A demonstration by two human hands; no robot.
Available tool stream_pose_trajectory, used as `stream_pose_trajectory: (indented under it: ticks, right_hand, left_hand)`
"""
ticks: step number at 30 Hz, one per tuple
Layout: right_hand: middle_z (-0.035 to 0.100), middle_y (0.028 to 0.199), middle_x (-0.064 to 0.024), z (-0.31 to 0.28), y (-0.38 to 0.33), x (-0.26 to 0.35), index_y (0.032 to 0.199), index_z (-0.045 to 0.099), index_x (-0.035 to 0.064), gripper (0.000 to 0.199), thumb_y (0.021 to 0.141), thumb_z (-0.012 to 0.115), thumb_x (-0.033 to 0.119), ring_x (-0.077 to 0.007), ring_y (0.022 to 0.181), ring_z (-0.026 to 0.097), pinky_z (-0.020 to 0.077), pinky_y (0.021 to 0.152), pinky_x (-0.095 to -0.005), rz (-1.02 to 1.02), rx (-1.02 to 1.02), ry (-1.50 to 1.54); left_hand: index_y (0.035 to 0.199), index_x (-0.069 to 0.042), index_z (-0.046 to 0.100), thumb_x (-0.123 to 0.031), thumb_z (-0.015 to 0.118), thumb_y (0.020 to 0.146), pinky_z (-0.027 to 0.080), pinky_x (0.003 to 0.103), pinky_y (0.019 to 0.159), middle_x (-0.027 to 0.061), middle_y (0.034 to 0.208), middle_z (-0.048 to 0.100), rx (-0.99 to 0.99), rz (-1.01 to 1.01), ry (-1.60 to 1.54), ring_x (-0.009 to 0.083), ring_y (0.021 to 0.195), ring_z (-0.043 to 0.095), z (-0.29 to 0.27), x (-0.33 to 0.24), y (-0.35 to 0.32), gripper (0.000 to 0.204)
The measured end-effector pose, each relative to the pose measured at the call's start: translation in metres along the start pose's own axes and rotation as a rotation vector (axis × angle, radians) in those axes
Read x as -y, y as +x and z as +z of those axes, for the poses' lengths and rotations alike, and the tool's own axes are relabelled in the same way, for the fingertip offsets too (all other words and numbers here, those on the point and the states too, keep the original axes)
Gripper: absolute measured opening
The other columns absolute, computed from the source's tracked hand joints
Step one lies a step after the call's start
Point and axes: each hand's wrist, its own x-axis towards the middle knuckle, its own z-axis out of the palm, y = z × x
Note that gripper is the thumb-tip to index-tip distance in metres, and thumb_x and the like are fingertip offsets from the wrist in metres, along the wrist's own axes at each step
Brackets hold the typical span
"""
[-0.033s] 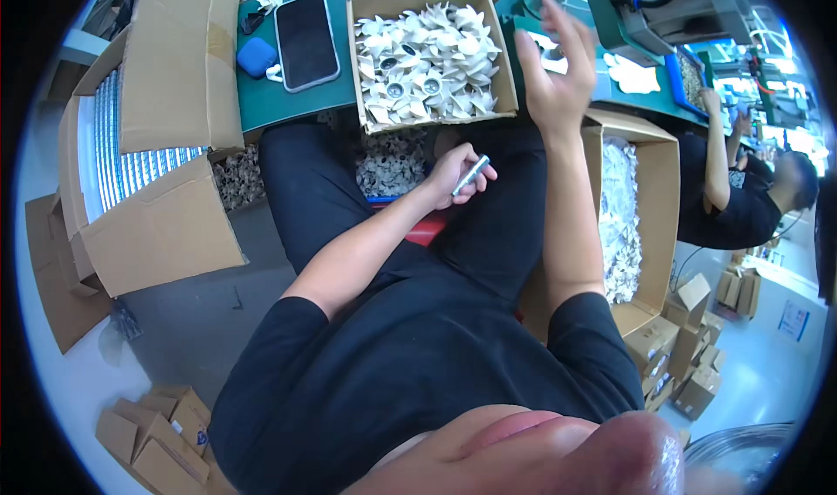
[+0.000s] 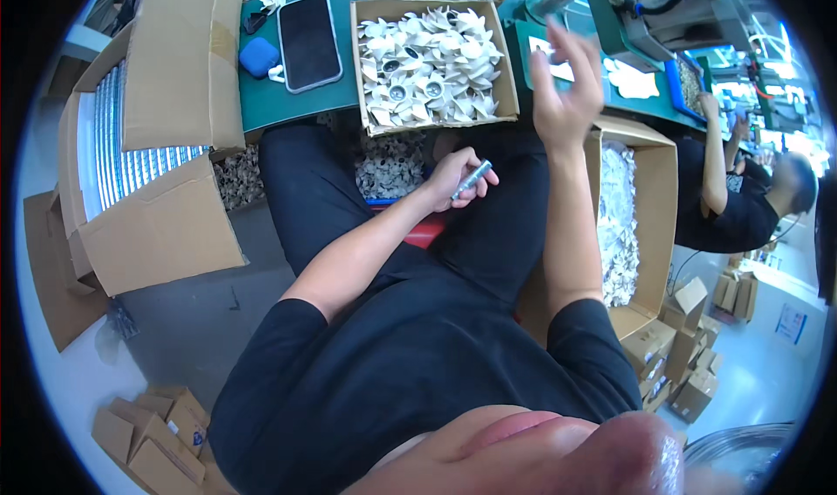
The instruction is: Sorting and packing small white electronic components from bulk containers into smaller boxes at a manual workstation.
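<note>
At the left, a brown corrugated carton (image 2: pixel 166 233) with flaps spread holds slim, shiny silvery rods (image 2: pixel 112 146) in straight parallel rows. On the smooth green tabletop (image 2: pixel 261 103) lie a rounded, matte blue case (image 2: pixel 258 57) and a flat, glossy dark phone (image 2: pixel 309 44) with a pale rim. A shallow cardboard box (image 2: pixel 436 127) brims with off-white, curved-blade fan wheels (image 2: pixel 432 59). Below it, the left hand (image 2: pixel 453 179) is curled closed around a short metallic cylinder (image 2: pixel 472 179), which slants across the fingers, its upper end jutting past them. The right hand (image 2: pixel 568 94), blurred, is raised beyond the box's right edge, thumb and fingers parted around bare air, well apart from the cylinder. Farther right, a deep carton (image 2: pixel 660 225) contains crinkled clear plastic and white pieces (image 2: pixel 619 264).
</note>
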Motion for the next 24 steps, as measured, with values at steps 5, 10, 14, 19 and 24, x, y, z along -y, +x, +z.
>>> stream_pose_trajectory:
  ticks: [5,10,14,19,24]
  right_hand:
    - [0.066,0.099,-0.0116,-0.053,-0.081,0.011,0.11,0.073,0.0003,0.025,0.085,0.072,0.0,-0.019,0.089,0.063,0.0508,0.078,-0.0303,0.036,0.188,0.026]
    - [0.067,0.1,-0.0118,-0.06,-0.116,0.022,0.104,0.073,-0.0006,0.019,0.086,0.071,-0.004,-0.0172,0.086,0.064,0.0515,0.074,-0.0273,0.462,0.661,0.301]
    - [0.068,0.099,-0.0101,-0.065,-0.103,-0.01,0.107,0.074,0.0001,0.02,0.087,0.073,-0.003,-0.0159,0.082,0.065,0.0521,0.073,-0.0268,0.392,0.364,0.22]
    - [0.071,0.094,-0.0121,-0.062,-0.03,-0.09,0.103,0.073,-0.0008,0.024,0.092,0.074,0.021,-0.0195,0.081,0.068,0.0529,0.073,-0.0296,0.341,0.169,-0.283]
    - [0.073,0.079,-0.0124,-0.042,0.007,-0.112,0.097,0.075,-0.0023,0.032,0.086,0.082,0.027,-0.0178,0.068,0.067,0.0509,0.063,-0.0328,0.4,0.275,-0.329]
  left_hand:
    - [0.095,0.01,0.067,-0.028,0.04,0.094,0.036,0.023,0.031,0.0158,0.066,0.065,0.271,0.143,0.163,0.01,0.037,0.046,0.023,-0.025,-0.03,0.047]
    - [0.095,0.012,0.068,-0.025,0.042,0.091,0.037,0.023,0.031,0.0193,0.068,0.067,0.323,0.181,0.27,0.01,0.037,0.047,0.023,-0.026,-0.034,0.045]
    - [0.097,0.011,0.07,-0.021,0.044,0.092,0.038,0.023,0.032,0.0172,0.069,0.068,0.361,0.142,0.166,0.0099,0.037,0.048,0.022,-0.027,-0.027,0.042]
    - [0.097,0.011,0.07,-0.021,0.043,0.092,0.038,0.023,0.033,0.0178,0.07,0.069,0.34,0.128,0.155,0.0101,0.038,0.049,0.018,-0.016,-0.014,0.042]
    - [0.101,0.012,0.07,-0.022,0.043,0.091,0.039,0.022,0.036,0.0176,0.073,0.069,0.237,0.081,0.341,0.0107,0.039,0.048,0.015,-0.009,-0.001,0.045]
